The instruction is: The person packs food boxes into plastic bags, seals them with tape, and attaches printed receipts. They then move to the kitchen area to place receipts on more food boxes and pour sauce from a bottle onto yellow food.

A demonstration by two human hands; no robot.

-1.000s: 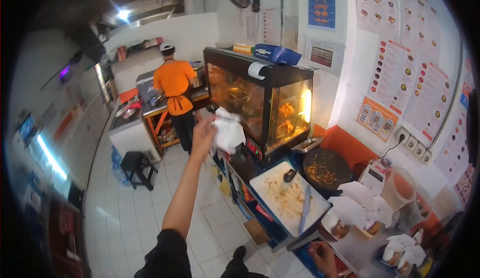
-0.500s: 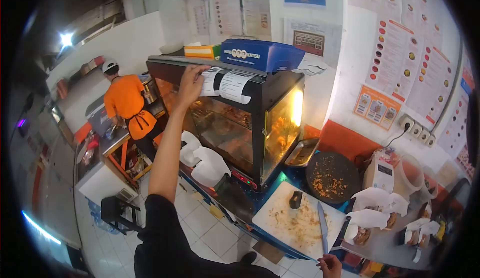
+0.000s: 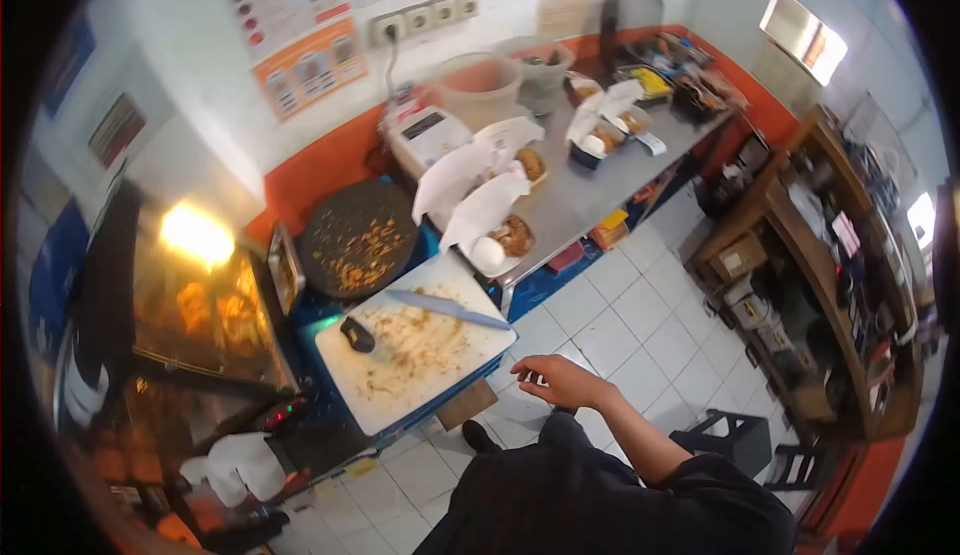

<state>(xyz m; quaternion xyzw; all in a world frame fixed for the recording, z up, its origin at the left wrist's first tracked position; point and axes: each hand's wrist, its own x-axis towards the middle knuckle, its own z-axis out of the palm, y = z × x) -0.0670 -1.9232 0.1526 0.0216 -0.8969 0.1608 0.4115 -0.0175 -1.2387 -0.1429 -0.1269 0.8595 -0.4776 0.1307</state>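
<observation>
My right hand hangs over the floor beside the white cutting board. Its fingers are loosely bent and apart, with nothing visible in them. On the crumb-strewn board lie a knife and a small black object whose kind I cannot make out. Past the board, a round dark pan holds browned crumbs. Open paper-lined boxes with fried food, one a near box and one a far box, stand on the metal counter. My left hand is out of view.
A lit glass food warmer stands at the left. Clear plastic tubs and a white device line the wall. Wooden shelves and a black stool are on the right. White tiles cover the floor.
The view has swung right, from the warmer to the counter. My left hand, earlier at paper slips on the warmer's top edge, has left view. My right hand now shows more fully.
</observation>
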